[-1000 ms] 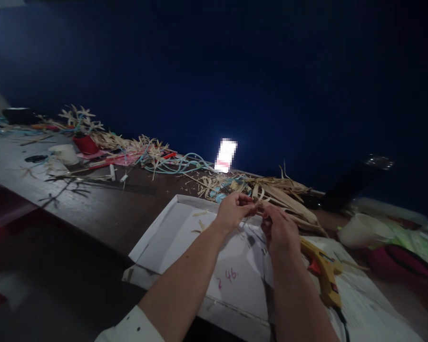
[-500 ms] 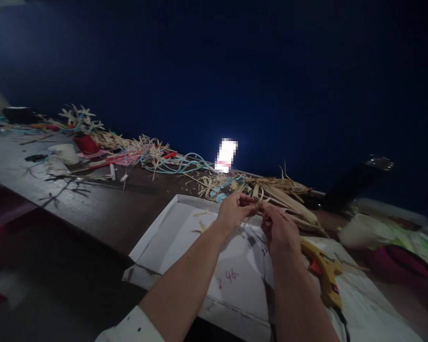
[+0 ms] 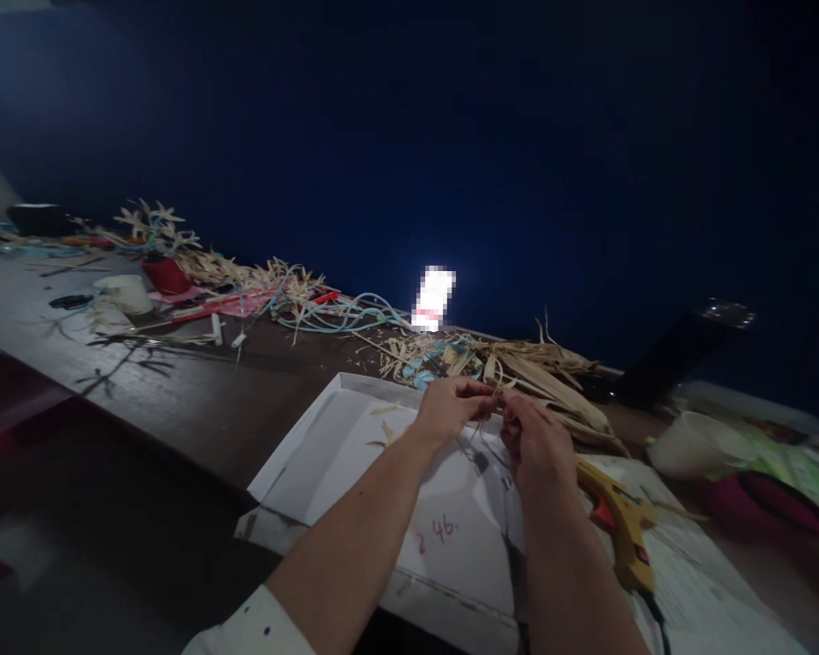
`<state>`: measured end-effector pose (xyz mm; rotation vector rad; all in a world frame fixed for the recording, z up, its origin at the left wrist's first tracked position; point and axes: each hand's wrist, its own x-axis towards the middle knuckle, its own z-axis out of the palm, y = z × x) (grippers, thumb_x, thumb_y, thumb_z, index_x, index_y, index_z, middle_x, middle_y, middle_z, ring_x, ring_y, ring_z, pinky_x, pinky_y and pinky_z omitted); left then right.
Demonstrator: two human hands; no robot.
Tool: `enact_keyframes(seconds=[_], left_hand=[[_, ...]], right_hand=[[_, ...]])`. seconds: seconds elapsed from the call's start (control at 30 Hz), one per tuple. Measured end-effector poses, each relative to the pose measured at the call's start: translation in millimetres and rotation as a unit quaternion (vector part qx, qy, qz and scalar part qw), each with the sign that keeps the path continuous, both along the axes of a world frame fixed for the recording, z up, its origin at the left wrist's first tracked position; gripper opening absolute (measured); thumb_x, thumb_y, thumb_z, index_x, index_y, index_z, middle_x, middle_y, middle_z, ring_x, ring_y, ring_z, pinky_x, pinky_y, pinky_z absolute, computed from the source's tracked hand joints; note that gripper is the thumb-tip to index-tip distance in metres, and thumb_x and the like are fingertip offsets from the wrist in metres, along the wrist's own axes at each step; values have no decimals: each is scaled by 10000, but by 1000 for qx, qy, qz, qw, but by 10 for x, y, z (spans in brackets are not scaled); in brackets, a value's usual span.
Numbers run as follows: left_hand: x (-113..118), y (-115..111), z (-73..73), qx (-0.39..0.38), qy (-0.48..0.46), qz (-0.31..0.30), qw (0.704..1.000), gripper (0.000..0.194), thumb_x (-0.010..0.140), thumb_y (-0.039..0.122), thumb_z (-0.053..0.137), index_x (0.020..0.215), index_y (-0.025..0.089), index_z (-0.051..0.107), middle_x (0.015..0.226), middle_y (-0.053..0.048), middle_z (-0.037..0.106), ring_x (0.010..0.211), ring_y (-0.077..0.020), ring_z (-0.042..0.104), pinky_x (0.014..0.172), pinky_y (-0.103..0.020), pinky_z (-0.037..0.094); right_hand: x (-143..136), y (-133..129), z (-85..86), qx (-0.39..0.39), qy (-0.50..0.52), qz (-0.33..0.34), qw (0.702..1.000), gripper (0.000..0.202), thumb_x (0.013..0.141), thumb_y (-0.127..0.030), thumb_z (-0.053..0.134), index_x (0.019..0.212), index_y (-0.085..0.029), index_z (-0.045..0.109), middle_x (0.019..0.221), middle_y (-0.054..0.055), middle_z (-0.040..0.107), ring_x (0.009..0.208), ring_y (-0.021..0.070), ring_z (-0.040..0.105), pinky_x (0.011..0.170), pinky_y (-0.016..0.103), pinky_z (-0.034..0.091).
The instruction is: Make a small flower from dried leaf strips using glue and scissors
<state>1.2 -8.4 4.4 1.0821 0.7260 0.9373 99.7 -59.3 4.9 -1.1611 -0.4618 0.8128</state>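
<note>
Near the centre of the frame, slightly right, my two hands meet over the far edge of a white cardboard tray (image 3: 464,559). My left hand (image 3: 450,409) has thumb and fingers pinched together on a small piece of dry husk (image 3: 498,389). My right hand (image 3: 539,441) curls in against its other side; its back hides the grip, so I cannot tell whether those fingers are clamped. The piece looks almost weightless, papery and brittle, likely to split if bent sharply, so I judge it best held by fingertips at its thicker gathered part, sparing the thin ends. Longer dried husks (image 3: 552,391) lie just beyond my hands. At lower right, a yellow glue gun (image 3: 624,523) rests beside my right forearm.
</note>
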Motion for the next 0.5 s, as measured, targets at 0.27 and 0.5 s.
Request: enact_keyframes(seconds=[0.27, 0.5], left_hand=[[31, -1, 41, -14, -66, 8, 998, 191, 641, 41, 688, 810, 88, 614, 598, 14, 618, 508, -67, 579, 573, -204, 483], [26, 8, -5, -4, -61, -7, 998, 251, 597, 87, 743, 811, 89, 612, 602, 11, 620, 519, -69, 579, 582, -208, 482]], right_hand=[[19, 3, -22, 5, 10, -8, 1000, 242, 505, -270, 773, 667, -137, 653, 472, -65, 497, 379, 26, 329, 338, 150, 220], [12, 7, -19, -1, 5, -16, 1000, 244, 508, -281, 775, 677, -146, 662, 475, -62, 503, 385, 35, 341, 343, 162, 230]])
